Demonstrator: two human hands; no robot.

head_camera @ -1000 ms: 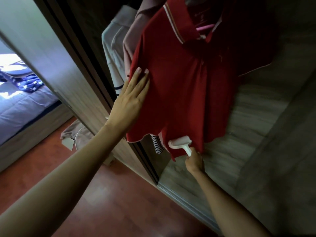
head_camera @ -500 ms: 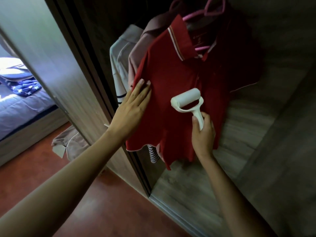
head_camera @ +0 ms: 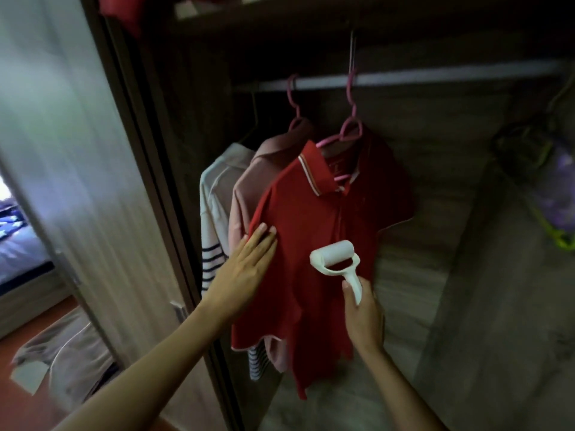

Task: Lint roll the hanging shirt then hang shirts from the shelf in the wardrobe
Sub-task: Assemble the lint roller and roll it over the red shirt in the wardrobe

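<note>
A red polo shirt (head_camera: 314, 231) hangs on a pink hanger (head_camera: 348, 132) from the wardrobe rail (head_camera: 435, 77). My left hand (head_camera: 245, 269) lies flat on the shirt's left side with straight fingers. My right hand (head_camera: 364, 315) grips the handle of a white lint roller (head_camera: 334, 255), whose roll lies against the shirt's front, right of centre. On the shelf (head_camera: 236, 7) above the rail, red cloth (head_camera: 124, 10) shows at the top left.
Behind the red shirt hang a pink shirt (head_camera: 249, 197) and a white striped one (head_camera: 211, 231). The sliding door (head_camera: 93, 181) stands at left. Clothing (head_camera: 65, 356) lies on the red floor. A bag (head_camera: 547, 188) hangs at the wardrobe's right.
My right hand has carried the roller from the shirt's bottom hem up to its chest. The view has tilted upward, showing the rail and shelf. My left hand stays flat on the shirt.
</note>
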